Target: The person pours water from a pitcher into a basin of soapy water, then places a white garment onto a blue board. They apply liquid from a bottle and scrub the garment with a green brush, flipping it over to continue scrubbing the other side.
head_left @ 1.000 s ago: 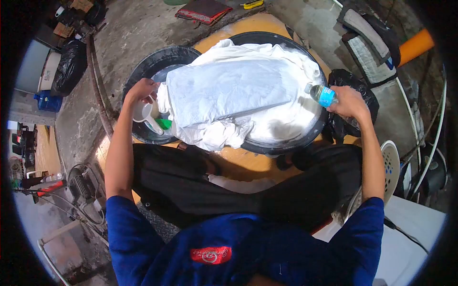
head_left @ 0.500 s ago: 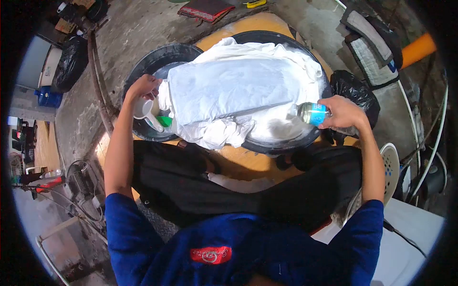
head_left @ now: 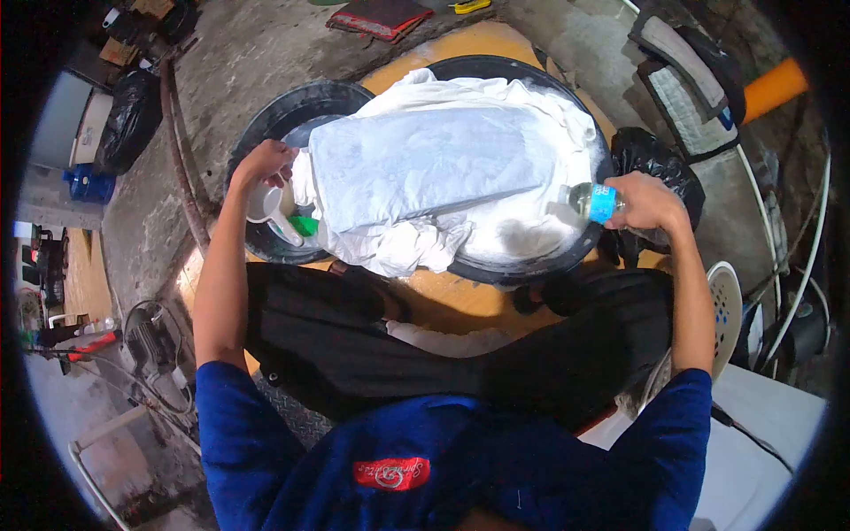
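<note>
At the right edge of two black basins, the right hand grips one bottle, with little room beside one cloth-covered block; at left, the left hand curls, whether pinching I cannot tell

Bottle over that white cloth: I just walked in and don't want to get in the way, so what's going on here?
The person's right hand grips a blue-labelled bottle, tipped sideways over white cloth in the larger black tub. The cloth lies around a pale slab. The left hand is by the cloth's other end, above a white dipper; whether it grips anything is unclear.
</note>
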Demonstrator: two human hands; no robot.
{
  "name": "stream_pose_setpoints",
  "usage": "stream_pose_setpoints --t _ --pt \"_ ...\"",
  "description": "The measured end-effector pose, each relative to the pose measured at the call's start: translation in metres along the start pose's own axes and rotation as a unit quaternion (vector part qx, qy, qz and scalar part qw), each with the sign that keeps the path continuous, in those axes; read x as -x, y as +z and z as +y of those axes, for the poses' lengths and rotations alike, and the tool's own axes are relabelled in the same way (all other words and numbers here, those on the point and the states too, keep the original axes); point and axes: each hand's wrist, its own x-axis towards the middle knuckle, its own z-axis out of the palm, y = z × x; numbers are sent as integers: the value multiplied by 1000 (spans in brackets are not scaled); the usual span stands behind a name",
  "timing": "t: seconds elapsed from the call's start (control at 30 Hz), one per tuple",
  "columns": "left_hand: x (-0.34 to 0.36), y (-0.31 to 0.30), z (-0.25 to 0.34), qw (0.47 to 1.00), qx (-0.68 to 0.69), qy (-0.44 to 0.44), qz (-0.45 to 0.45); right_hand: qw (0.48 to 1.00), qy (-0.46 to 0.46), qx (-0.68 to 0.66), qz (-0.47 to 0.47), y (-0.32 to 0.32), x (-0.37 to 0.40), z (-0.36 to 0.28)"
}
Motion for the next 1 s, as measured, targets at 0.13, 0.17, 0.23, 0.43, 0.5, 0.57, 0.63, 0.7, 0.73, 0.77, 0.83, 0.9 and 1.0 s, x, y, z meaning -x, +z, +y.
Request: stream_pose_setpoints --t 0.13,0.17,0.23,0.43,0.5,0.57,0.63,0.7,0.73,0.77,0.83,0.9,1.0 --pt "2 -2 5 1000 -16 4 -7 994 99 39 -11 -1 8 17" --pt "0 -2 4 1000 -12 11 -11 991 123 50 -17 -2 11 21" --pt "-3 -3 2 999 -6 26 -21 987 148 67 2 0 14 28" --pt "1 -8 -7 997 11 23 -66 991 39 -129 14 6 14 39" --pt "-13 -9 -43 998 20 -4 -58 992 86 -85 36 4 8 31" --pt "-19 3 -92 995 10 83 -45 965 113 -232 55 5 5 36" --pt "-10 34 -115 991 101 42 -79 927 109 -348 88 8 7 58" --pt "-38 88 -160 996 -11 45 -76 888 67 -434 133 21 9 98" --pt "-41 121 -172 998 -45 42 -11 874 72 -447 174 31 13 119" --pt "-44 149 -181 995 -79 42 54 858 78 -460 216 41 18 135" --pt "-58 188 -209 973 -211 44 81 816 159 -476 287 63 33 139" --pt "-82 218 -239 940 -327 46 87 779 213 -474 351 102 47 140" --pt "-75 213 -220 922 -363 14 135 823 282 -320 375 232 69 228"
